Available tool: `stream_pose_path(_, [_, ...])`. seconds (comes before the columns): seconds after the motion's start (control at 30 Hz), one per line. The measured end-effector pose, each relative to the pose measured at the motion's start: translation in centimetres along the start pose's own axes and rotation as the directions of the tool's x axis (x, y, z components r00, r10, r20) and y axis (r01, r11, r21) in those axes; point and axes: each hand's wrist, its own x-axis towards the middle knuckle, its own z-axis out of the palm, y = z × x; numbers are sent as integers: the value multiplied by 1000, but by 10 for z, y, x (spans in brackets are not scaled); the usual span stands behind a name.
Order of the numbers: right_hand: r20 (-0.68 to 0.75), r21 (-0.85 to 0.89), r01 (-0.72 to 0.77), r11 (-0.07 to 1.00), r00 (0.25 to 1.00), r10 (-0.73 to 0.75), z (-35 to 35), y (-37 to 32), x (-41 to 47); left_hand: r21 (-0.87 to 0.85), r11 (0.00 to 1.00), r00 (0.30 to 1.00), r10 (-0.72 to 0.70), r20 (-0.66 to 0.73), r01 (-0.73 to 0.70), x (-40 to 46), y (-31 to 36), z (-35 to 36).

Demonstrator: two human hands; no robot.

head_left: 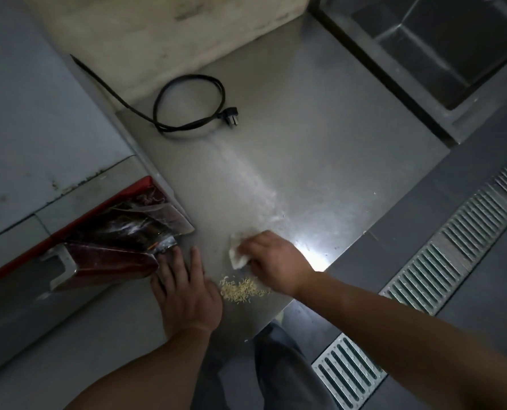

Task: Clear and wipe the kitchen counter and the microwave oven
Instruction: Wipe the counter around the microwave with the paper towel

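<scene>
Fingers of right hand (271,255) curled round a white cloth (236,255), pressing it on the steel tabletop (320,161). Left hand (184,287) lies flat, fingers straight, holding nothing, touching the open microwave door (119,241).

Step, judged: sweeping crumbs (241,290) into a heap near the front edge. Next: gather them off the edge without scattering.

Count: one cloth, one crumb heap, one coiled cord (191,105), one sink (441,48).

cloth (236,253) mostly under right hand (271,259)
</scene>
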Motion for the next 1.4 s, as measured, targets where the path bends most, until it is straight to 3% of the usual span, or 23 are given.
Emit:
stream_pose_path(0.07, [26, 28, 31, 999, 999, -32, -6, -2, -4, -2, 1000, 1000, 1, 1, -1, 0, 0, -1])
stream_pose_path(0.13, [-42, 41, -13, 999, 999, 14, -22, 7, 2, 1, 1000, 1000, 6, -2, -6, -1, 0, -1])
stream_pose_path(0.2, [-204, 0, -164, 987, 966, 160, -43, 28, 18, 0, 1000, 1000, 2, -6, -2, 0, 0, -1])
stream_pose_path(0.27, [-331, -30, -373, 928, 879, 343, -65, 55, 34, 4, 1000, 1000, -2, -6, 2, 0, 0, 0])
stream_pose_path(0.33, [-351, -46, -516, 855, 810, 470, -79, 81, 41, 7, 1000, 1000, -7, 3, 7, 0, 0, 0])
stream_pose_path(0.4, [-310, -84, -568, 818, 796, 521, -76, 92, 39, 7, 1000, 1000, -13, 16, 13, 0, -1, 0])
stream_pose_path(0.57, [-189, -109, -341, 934, 929, 317, -25, 52, 1, -7, 1000, 1000, 0, -5, 0, 0, 1, -2])
stream_pose_path(0.7, [-32, -38, -153, 987, 988, 152, -2, 12, -39, -9, 1000, 1000, 7, -8, -7, -1, 0, -3])
stream_pose_path(0.8, [-103, -27, -169, 985, 981, 165, -21, 17, -43, -5, 1000, 1000, 5, -10, -5, -2, 0, -2])
stream_pose_path(0.97, [-469, -41, -474, 880, 787, 401, -103, 91, -18, 0, 1000, 999, 5, -34, -5, -1, 1, -1])
stream_pose_path(1.17, [-488, -143, -773, 618, 598, 636, -180, 200, -23, 14, 1000, 999, -27, -23, 27, 0, 2, 2])
stream_pose_path(1.3, [-384, -188, -820, 541, 568, 728, -158, 205, -47, 16, 1000, 999, -25, -36, 26, 0, 1, 4])
stream_pose_path(1.4, [-430, -146, -777, 613, 608, 668, -115, 174, -68, 5, 1000, 998, -15, -53, 16, -1, 1, 5])
